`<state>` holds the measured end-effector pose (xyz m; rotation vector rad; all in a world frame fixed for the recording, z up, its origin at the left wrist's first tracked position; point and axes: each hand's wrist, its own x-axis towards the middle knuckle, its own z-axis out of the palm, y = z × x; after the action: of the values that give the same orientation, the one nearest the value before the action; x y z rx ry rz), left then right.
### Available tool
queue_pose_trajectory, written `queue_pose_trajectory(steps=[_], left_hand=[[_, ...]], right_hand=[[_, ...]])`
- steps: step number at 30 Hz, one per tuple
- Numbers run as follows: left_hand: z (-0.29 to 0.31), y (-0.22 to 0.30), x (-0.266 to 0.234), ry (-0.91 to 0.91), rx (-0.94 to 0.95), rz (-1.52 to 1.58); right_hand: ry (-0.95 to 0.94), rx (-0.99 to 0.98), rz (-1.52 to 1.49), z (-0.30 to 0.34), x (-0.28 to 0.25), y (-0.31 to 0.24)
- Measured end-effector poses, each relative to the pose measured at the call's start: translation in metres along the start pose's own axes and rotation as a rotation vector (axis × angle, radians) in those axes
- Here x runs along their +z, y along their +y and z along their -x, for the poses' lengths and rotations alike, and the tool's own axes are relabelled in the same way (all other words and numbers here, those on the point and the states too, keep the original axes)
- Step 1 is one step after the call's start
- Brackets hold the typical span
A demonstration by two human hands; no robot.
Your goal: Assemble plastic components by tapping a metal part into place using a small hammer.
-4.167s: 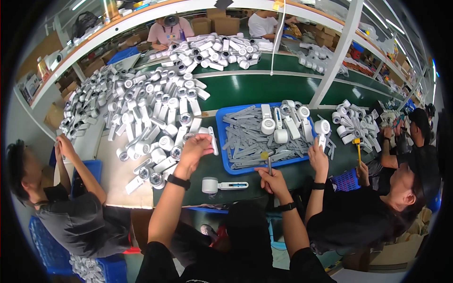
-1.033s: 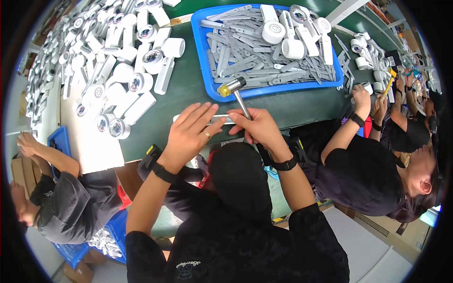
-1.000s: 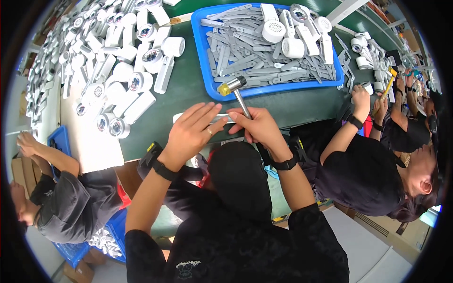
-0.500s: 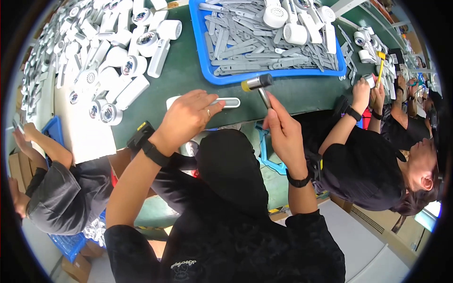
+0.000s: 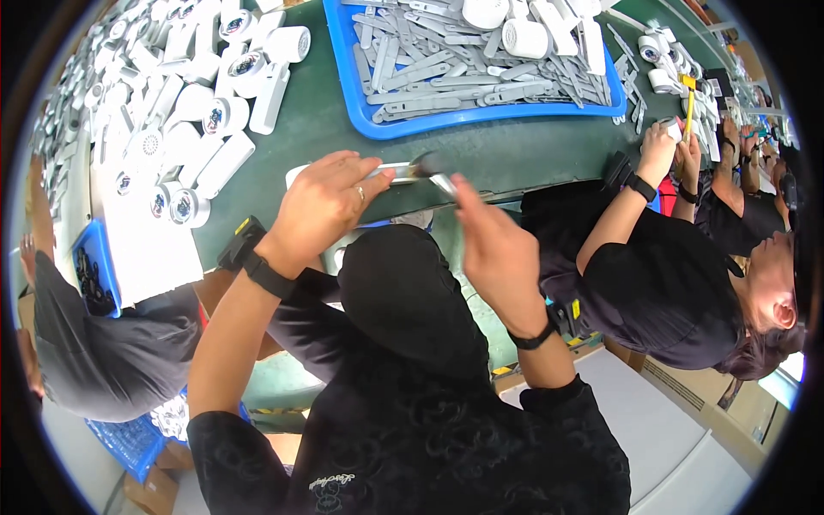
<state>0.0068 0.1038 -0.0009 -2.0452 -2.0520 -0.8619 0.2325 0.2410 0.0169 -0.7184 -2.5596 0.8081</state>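
My left hand (image 5: 322, 206) presses a long white plastic handle (image 5: 297, 174) with a grey inset strip down on the green bench, fingers laid over it. Its ends stick out on either side of the hand. A small mallet (image 5: 429, 163) is in my right hand (image 5: 502, 257), fingers wrapped round its metal shaft. The mallet's head, blurred by motion, is down at the right end of the handle, beside my left fingertips. Whether it touches the handle I cannot tell.
Beyond my hands stands a blue tray (image 5: 390, 130) full of grey strips, with white handheld fans (image 5: 525, 39) on top. More white fans (image 5: 225, 116) crowd the bench at left. A co-worker (image 5: 669, 266) works at right near a yellow hammer (image 5: 689, 103); another (image 5: 112, 335) sits at left.
My right hand has swung the mallet down and left onto the handle's right end. My left hand still holds the handle. The whole view has shifted slightly.
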Motion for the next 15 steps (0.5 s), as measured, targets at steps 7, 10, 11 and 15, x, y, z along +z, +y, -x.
queue_pose_trajectory(steps=[7, 10, 11, 15], left_hand=[[0.011, 0.001, 0.001, -0.005, -0.061, 0.004], [0.002, 0.011, -0.011, 0.044, -0.221, -0.061], [0.005, 0.011, -0.016, 0.052, -0.221, -0.066], [0.024, -0.008, -0.015, 0.031, -0.356, -0.061]], right_hand=[[0.022, -0.035, 0.037, 0.001, -0.003, -0.013], [-0.048, -0.065, 0.188, 0.0, 0.002, -0.007], [-0.044, -0.074, 0.189, 0.0, -0.001, -0.011], [-0.096, -0.049, 0.197, -0.011, -0.012, -0.035]])
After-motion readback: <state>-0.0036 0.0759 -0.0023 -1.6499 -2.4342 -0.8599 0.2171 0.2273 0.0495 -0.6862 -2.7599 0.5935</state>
